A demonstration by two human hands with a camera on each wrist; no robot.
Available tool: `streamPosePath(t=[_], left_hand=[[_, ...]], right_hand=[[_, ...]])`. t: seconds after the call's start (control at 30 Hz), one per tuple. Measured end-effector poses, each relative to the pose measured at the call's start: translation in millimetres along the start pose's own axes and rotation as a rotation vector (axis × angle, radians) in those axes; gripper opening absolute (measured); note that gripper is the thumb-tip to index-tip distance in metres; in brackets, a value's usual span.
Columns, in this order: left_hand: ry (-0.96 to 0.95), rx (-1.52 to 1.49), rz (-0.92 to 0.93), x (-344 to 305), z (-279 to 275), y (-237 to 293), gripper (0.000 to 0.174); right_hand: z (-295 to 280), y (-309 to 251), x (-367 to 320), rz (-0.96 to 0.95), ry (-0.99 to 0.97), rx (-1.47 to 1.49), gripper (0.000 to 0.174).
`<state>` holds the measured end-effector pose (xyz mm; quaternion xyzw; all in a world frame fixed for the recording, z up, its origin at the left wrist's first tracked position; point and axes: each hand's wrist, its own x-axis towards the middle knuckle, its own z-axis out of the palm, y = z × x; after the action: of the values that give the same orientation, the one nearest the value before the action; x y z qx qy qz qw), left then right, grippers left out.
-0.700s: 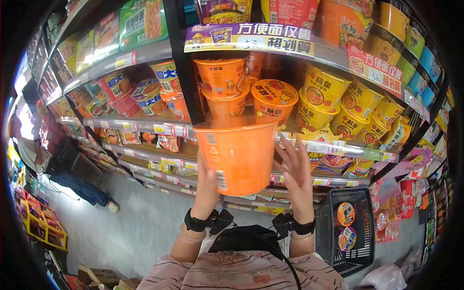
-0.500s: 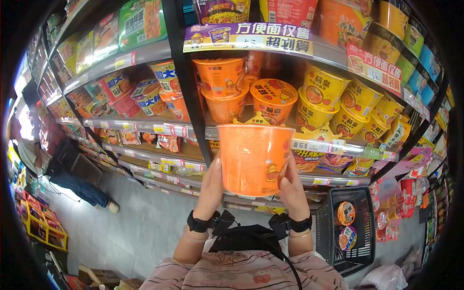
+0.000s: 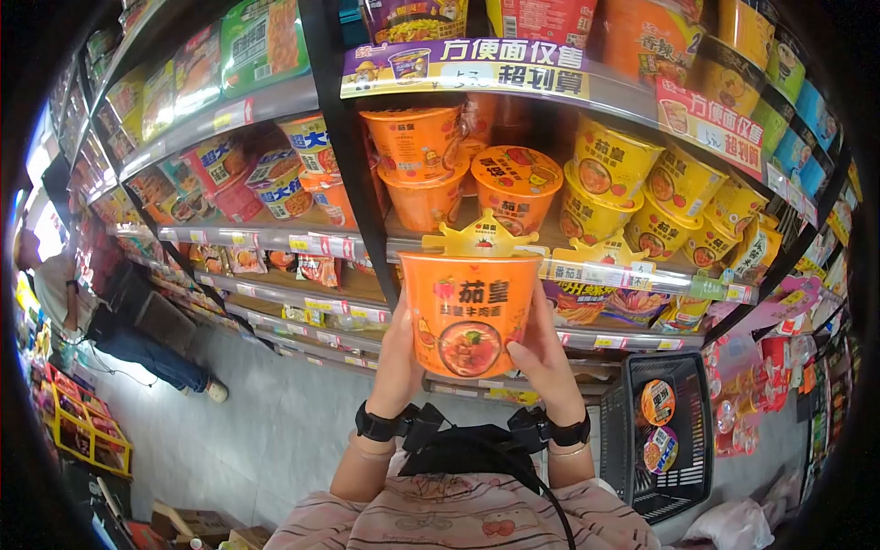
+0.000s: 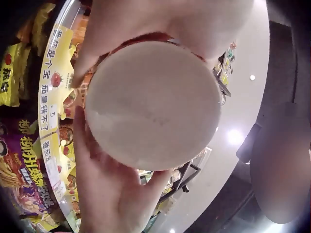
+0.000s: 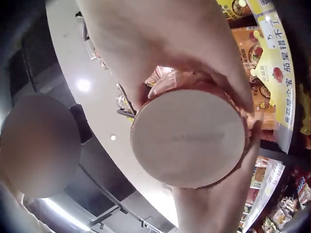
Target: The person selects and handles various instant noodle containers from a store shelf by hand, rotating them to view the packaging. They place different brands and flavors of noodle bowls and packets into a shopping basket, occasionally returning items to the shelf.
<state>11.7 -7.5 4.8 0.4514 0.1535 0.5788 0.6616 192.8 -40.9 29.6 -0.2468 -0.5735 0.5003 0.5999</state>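
Observation:
Between my two hands is an orange instant noodle cup [image 3: 469,312], upright, its printed front with a picture of the noodle bowl turned toward me. My left hand [image 3: 395,362] holds its left side, the fingers running up along the wall. The right hand [image 3: 547,362] grips the opposite side with the thumb on the printed front. Both wrist views look up at the cup's round white base [image 4: 154,104], with the hands around its wall. Behind it on the shelf stand matching orange cups [image 3: 518,188], some stacked in twos.
Yellow noodle cups [image 3: 610,165] are stacked to the right on the same shelf. Crown-shaped yellow tags [image 3: 600,249] stick up from the shelf edge. A black basket [image 3: 628,367] on the floor at right holds two noodle cups. At far left a person [image 3: 137,321] stands in the aisle.
The cup has turned round, from a side with a barcode to its printed front. My right hand, earlier off the cup with fingers spread, now grips it.

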Motion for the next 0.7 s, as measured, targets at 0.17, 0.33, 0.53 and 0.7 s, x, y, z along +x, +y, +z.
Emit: streamPosePath(t=[0.17,0.33,0.53,0.7], left_hand=[[0.03,0.114,0.024,-4.7,0.2,-1.1,0.056],[-0.005,0.025,0.053,-8.1,-1.1,-7.2,0.055],[-0.053,0.16,-0.023,-5.2,-11.1,-4.7,0.061],[-0.198,0.509,0.22,15.4,-8.8,16.0,0.106]], right_hand=[[3.8,-1.0,0.2,-0.011,0.017,0.037,0.087],[-3.8,4.4,-4.2,0.028,-0.022,0.022,0.086],[-6.7,1.1,-6.0,0.028,0.032,-0.038,0.071],[-27.8,-14.9,14.1,0.438,0.044,0.426,0.052]])
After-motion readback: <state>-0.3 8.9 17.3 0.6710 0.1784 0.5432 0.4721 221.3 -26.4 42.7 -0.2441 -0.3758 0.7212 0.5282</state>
